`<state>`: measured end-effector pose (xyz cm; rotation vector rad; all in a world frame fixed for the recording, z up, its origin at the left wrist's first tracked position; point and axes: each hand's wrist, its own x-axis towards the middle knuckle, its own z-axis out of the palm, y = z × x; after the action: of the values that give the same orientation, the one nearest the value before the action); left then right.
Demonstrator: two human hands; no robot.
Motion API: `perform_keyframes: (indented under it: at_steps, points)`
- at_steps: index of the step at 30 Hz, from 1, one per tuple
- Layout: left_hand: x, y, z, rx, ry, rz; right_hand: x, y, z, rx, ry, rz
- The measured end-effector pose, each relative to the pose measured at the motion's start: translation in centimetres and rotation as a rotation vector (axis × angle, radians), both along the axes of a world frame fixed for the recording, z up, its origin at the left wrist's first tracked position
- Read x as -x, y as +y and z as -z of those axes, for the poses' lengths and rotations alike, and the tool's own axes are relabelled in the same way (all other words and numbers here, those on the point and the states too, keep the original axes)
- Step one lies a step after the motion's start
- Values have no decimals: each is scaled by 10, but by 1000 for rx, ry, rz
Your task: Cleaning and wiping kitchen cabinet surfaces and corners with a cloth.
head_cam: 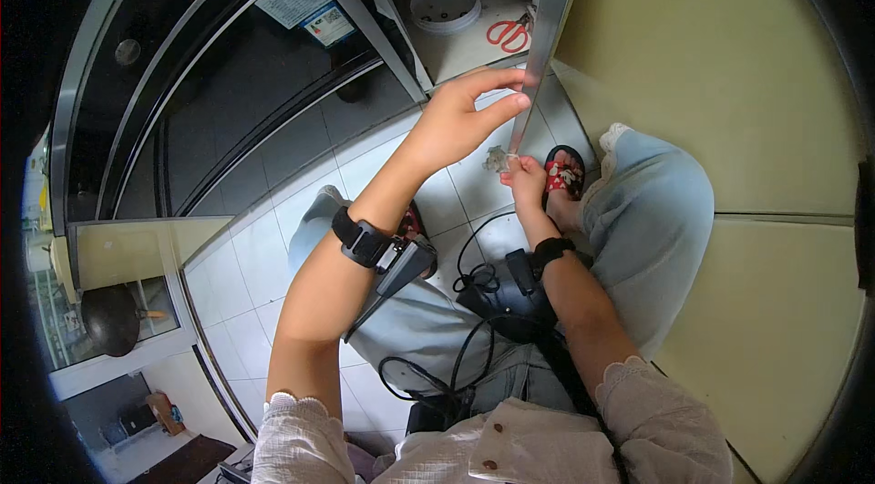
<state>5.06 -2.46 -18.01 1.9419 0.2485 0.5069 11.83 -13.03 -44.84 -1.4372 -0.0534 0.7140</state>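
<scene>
My left hand [465,111] reaches to the metal edge strip [540,33] of a pale yellow cabinet door. Thumb and fingers are apart, with their tips at the strip; whether they press on it is unclear. Lower down, my right hand [528,182] pinches a small crumpled translucent piece [495,158] with a whitish band, close to the strip's lower end. What that piece is made of is too small to tell. Behind the strip, red-handled scissors [509,35] lie on the cabinet floor [451,60], beside a round white plastic tub [446,7] with a few small bits inside.
A dark glass-fronted appliance [273,74] with printed labels stands at the left. White floor tiles [253,272] lie below my legs. Black cables [454,374] loop over my lap. A wok [111,320] shows at far left, and another yellow panel [779,320] at right.
</scene>
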Motion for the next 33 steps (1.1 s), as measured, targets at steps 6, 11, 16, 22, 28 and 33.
perform_keyframes:
  at_steps: [6, 11, 16, 22, 28, 33]
  points:
    - [-3, -1, 4, -49, -2, -45, 0, 0, 2, 2, -27, -32]
    - [-4, 1, 3, -82, -13, -56, -3, 2, 16, 98, 77, -1]
    - [4, 9, 8, -111, -3, -91, -17, 6, 16, 130, -38, -82]
    - [15, 21, 9, -153, 96, -158, 5, 0, 29, 220, 149, -216]
    - [23, 37, 18, 30, 43, -187, 19, 16, 16, -87, 201, -127]
    - [21, 37, 16, 56, 36, -179, 18, 39, 5, -86, 173, -61]
